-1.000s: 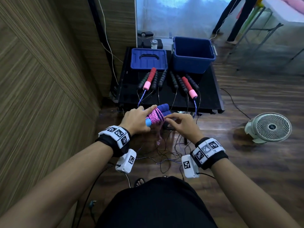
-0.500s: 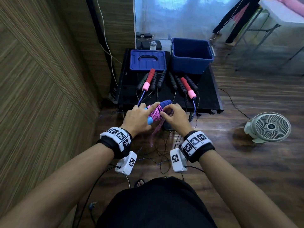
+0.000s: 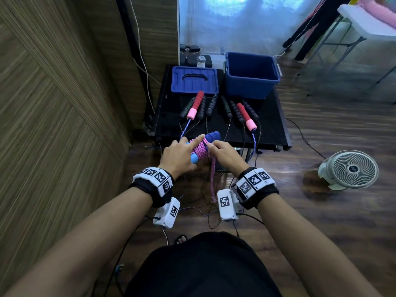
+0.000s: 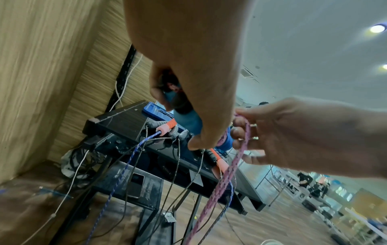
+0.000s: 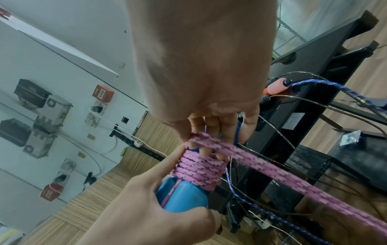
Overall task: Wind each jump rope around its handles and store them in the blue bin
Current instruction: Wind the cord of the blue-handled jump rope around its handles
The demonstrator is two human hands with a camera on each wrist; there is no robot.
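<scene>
My left hand [image 3: 177,155] grips a pair of blue handles [image 3: 212,136] in the air before the black table, index finger laid along the pink rope coil [image 3: 200,150] wound round them. My right hand [image 3: 225,154] pinches the loose pink rope [image 3: 212,179] right at the coil; the rest hangs to the floor. The right wrist view shows the coil [image 5: 199,170], the light-blue handle ends [image 5: 184,197] and the rope [image 5: 293,179] leading off under my fingers. The open blue bin [image 3: 250,91] stands at the table's back right, with nothing visible inside.
The bin's blue lid [image 3: 194,80] lies at the back left of the black table [image 3: 272,133]. Several more jump ropes, with black and red-pink handles [image 3: 246,116], lie in front of them, cords trailing over the edge. A white fan [image 3: 349,169] stands on the floor right; wood wall left.
My right hand has come in from the right to the coil, laying the pink rope against it. Both hands have risen slightly toward the table edge.
</scene>
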